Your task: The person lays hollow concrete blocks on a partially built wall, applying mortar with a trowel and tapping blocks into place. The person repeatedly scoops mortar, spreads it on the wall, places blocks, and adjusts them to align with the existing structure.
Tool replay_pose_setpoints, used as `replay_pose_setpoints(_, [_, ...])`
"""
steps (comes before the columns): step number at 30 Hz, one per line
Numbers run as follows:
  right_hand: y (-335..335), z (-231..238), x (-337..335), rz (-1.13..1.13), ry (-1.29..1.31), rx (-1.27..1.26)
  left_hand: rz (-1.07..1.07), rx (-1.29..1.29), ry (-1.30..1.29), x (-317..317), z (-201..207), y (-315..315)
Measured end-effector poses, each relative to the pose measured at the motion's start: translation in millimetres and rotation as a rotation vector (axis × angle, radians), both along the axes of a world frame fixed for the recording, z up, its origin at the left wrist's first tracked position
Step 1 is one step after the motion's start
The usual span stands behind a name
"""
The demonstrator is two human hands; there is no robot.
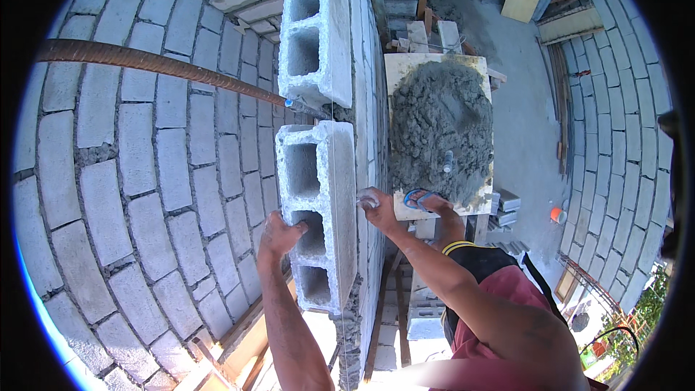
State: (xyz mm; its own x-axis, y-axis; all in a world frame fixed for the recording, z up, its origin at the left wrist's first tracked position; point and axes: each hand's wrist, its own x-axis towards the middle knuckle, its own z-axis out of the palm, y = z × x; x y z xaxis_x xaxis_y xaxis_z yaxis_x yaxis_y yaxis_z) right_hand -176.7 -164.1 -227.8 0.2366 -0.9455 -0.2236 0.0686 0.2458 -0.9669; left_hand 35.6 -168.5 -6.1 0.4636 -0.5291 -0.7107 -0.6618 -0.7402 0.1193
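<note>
A hollow concrete block (342, 210) sits on top of the wall, its open cells facing up. My left hand (281, 235) grips its left side, the thumb hooked over the rim of the middle cell. On the block's other side, my right hand (380, 206) is closed around a small whitish object that I cannot make out. A second hollow block (337, 51) stands farther along the same course, with a narrow gap between the two. A thin string (334, 163) runs lengthwise over the blocks.
A rusty steel bar (181, 69) reaches in from the left to the gap. Grey mortar (441, 119) is heaped on a pale board (478, 206), beside my sandalled foot (427, 201). Block walls (174, 148) rise left and right. Timber (232, 362) lies below left; an orange container (557, 214) stands right.
</note>
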Motion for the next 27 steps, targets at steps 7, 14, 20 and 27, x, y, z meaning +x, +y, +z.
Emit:
replay_pose_setpoints(7, [2, -1, -1, -0.060, 0.080, -0.151, 0.029, -0.011, 0.009, 0, 1, 3])
replay_pose_setpoints(14, [-10, 7, -8, 0.028, 0.056, -0.223, 0.026, 0.032, 0.013, -3, 12, -8])
replay_pose_setpoints(20, [-16, 7, -5, 0.133, 0.163, -0.216, 0.022, 0.008, -0.086, -15, 20, -8])
replay_pose_setpoints(27, [-19, 10, -2, 0.183, 0.274, -0.326, -0.056, -0.143, -0.169, -33, 28, 3])
